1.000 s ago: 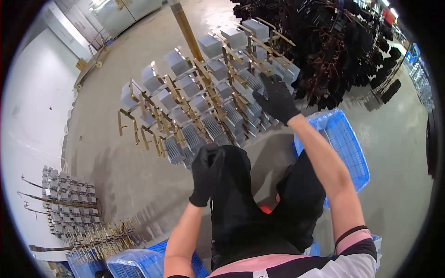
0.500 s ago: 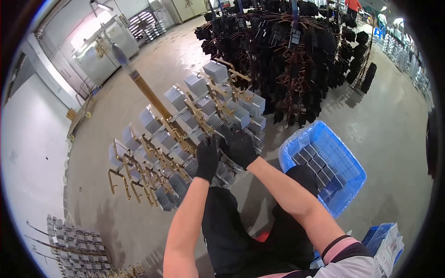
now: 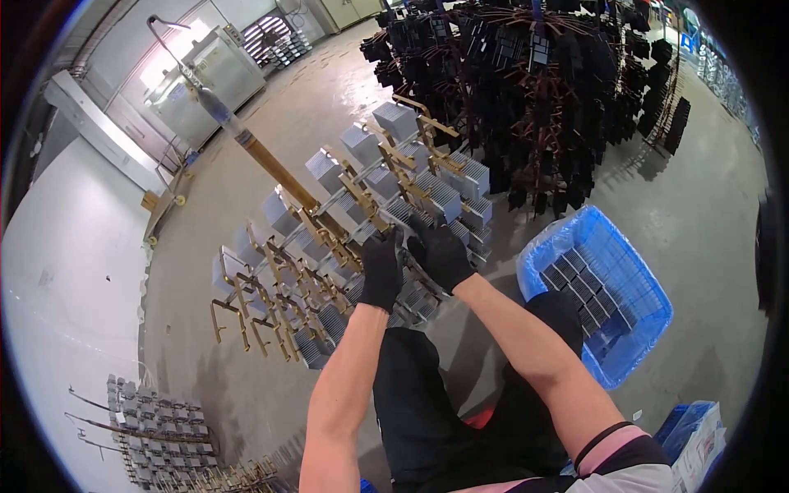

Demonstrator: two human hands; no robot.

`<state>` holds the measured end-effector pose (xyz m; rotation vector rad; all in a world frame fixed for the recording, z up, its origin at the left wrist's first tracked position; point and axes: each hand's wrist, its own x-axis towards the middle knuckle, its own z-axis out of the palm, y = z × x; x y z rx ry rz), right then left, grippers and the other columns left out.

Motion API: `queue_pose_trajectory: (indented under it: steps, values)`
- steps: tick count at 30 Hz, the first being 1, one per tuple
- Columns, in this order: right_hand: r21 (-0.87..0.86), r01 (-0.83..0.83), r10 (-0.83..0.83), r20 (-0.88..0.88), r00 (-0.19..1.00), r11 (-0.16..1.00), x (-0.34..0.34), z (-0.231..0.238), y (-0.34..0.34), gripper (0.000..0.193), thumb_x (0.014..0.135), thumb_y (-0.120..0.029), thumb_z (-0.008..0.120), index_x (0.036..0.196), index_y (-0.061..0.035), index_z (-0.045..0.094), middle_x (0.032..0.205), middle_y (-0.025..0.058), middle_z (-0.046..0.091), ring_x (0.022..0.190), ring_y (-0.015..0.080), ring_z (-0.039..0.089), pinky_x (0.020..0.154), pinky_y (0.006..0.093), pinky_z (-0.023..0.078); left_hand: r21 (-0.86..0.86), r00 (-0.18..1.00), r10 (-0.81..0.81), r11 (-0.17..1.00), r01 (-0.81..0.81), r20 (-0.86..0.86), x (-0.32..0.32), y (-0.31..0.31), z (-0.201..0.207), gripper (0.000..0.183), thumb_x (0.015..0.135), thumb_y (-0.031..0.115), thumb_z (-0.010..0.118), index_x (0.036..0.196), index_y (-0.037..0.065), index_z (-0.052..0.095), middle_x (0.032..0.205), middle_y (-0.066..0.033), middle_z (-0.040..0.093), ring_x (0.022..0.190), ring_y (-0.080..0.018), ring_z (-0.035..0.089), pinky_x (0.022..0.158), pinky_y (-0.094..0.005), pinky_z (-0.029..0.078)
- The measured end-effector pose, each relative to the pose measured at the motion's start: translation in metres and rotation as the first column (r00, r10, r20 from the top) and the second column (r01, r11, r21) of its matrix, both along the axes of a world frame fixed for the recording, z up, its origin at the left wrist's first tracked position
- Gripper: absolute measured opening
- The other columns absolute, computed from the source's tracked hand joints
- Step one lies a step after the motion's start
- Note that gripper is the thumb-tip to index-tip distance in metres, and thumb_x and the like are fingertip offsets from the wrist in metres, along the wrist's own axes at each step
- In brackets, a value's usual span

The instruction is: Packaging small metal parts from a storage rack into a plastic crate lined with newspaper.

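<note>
A rack of brass-coloured hooked bars holds rows of silver finned heat sinks. Both my hands wear black gloves and are close together at its near right side. My left hand is closed at the edge of a grey finned heat sink. From the other side, my right hand has its fingers bent round the same piece. The gloves cover most of that heat sink, and the fingertips are partly hidden among the hooks.
To my right stands a blue plastic basket, lined with clear film and containing dark finned blocks. Racks of black parts hang behind it. Another loaded rack is at lower left, and a wrapped blue container at lower right.
The whole view has shifted, so the rack and basket appear slightly further right and higher. My hands stay at the same part of the rack, nearly in the same pose.
</note>
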<state>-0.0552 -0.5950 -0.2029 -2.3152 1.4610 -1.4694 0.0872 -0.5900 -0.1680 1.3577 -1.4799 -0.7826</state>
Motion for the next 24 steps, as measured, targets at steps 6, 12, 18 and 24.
queue_pose_trajectory:
  steps: [6, 12, 18, 24]
  values:
    - [-0.075, 0.068, -0.057, 0.133, 0.989, 0.995, 0.0, -0.001, -0.002, 0.048, 0.082, -0.024, 0.068, 0.126, -0.0062, 0.059, 0.1, 0.0249, 0.062, 0.087, 0.04, 0.06, 0.075, 0.048, 0.051, 0.069, 0.97, 0.03, 0.998, -0.013, -0.239, -0.004, 0.015, -0.008, 0.022, 0.099, 0.025, 0.059, 0.099, 0.003, 0.061, 0.07, -0.0009, 0.055, 0.058, -0.0108, 0.054, 0.051, -0.0282, 0.043]
    - [-0.043, 0.071, -0.071, -0.007, 0.997, 0.997, -0.014, 0.033, 0.02, 0.052, 0.082, -0.026, 0.07, 0.128, -0.0047, 0.06, 0.095, 0.0231, 0.063, 0.091, 0.0392, 0.06, 0.077, 0.0481, 0.051, 0.15, 0.951, 0.06, 0.989, -0.015, -0.302, 0.0, 0.081, -0.01, 0.025, 0.099, 0.023, 0.061, 0.109, 0.001, 0.057, 0.079, -0.0031, 0.058, 0.061, -0.012, 0.057, 0.053, -0.0292, 0.047]
    - [-0.089, 0.127, -0.135, -0.097, 0.986, 0.988, -0.035, 0.045, 0.053, 0.053, 0.08, -0.025, 0.072, 0.128, -0.0063, 0.06, 0.096, 0.0204, 0.064, 0.089, 0.0366, 0.06, 0.075, 0.045, 0.051, 0.105, 0.944, -0.036, 0.992, 0.075, -0.329, 0.01, 0.146, -0.015, 0.034, 0.096, 0.018, 0.062, 0.125, 0.001, 0.054, 0.101, -0.0103, 0.064, 0.078, -0.0156, 0.059, 0.07, -0.0352, 0.05]
    - [0.276, -0.044, 0.022, 0.082, 0.996, 0.96, -0.087, 0.087, 0.118, 0.05, 0.084, -0.025, 0.072, 0.127, -0.0034, 0.059, 0.103, 0.0179, 0.064, 0.092, 0.0324, 0.061, 0.079, 0.0395, 0.051, -0.094, 0.987, -0.103, 0.989, 0.115, 0.126, 0.006, 0.166, -0.023, 0.043, 0.103, 0.022, 0.054, 0.138, 0.001, 0.041, 0.116, -0.0114, 0.059, 0.103, -0.0185, 0.06, 0.083, -0.0309, 0.052]
